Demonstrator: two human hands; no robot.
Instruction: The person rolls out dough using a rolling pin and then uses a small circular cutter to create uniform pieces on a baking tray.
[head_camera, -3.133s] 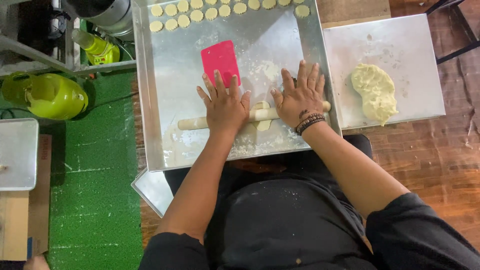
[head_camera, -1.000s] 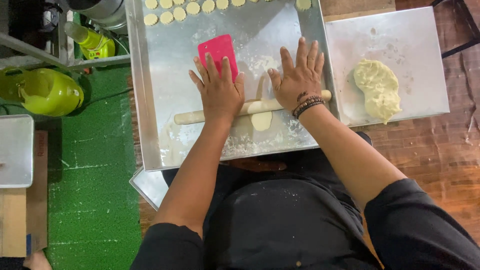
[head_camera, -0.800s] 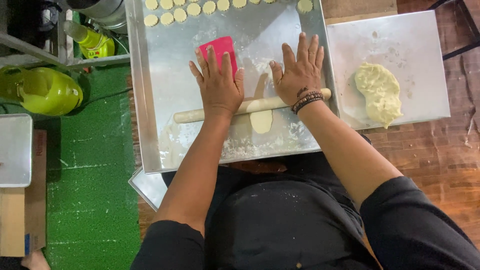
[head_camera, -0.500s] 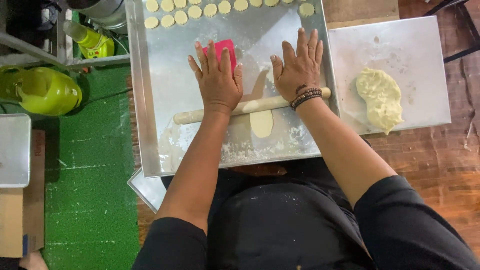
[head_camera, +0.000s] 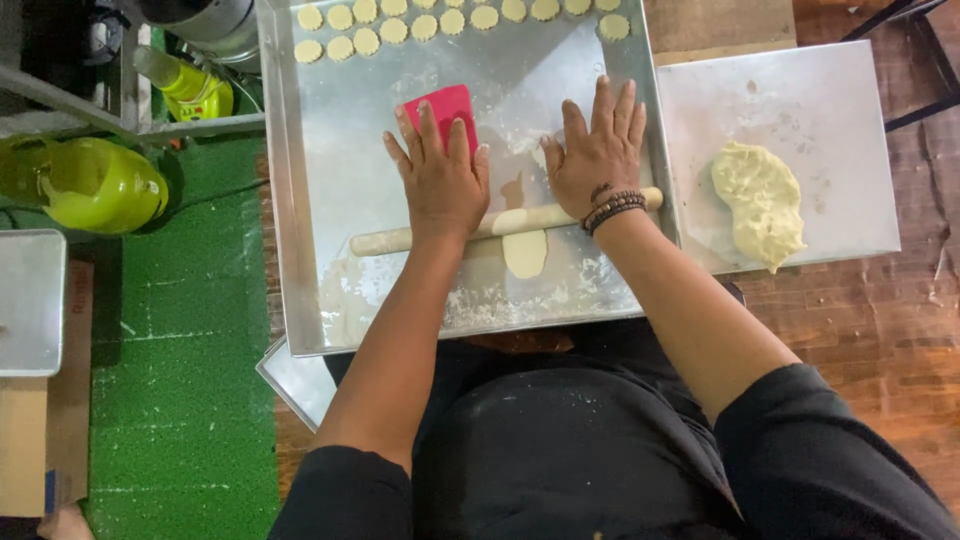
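Observation:
Both palms press flat on a pale wooden rolling pin (head_camera: 520, 221) lying across a floured metal tray (head_camera: 300, 260). My left hand (head_camera: 438, 176) rests on the pin's left half, fingers spread, its fingertips over a pink plastic scraper (head_camera: 440, 104). My right hand (head_camera: 596, 152), with a beaded bracelet at the wrist, rests on the pin's right half. A thin strip of rolled dough (head_camera: 524, 252) shows under the pin between my hands. Several small round dough discs (head_camera: 400, 28) lie in rows along the tray's far edge.
A lump of pale dough (head_camera: 760, 200) sits on a second metal sheet (head_camera: 850, 120) to the right. On the left are green matting (head_camera: 180, 380), a lime-green container (head_camera: 85, 185), a yellow bottle (head_camera: 190, 88) and another metal tray (head_camera: 28, 300). Wooden floor lies on the right.
Both hands have pushed the rolling pin away from me, up the tray. The dough strip under it has grown longer. My left fingers now reach over the pink scraper.

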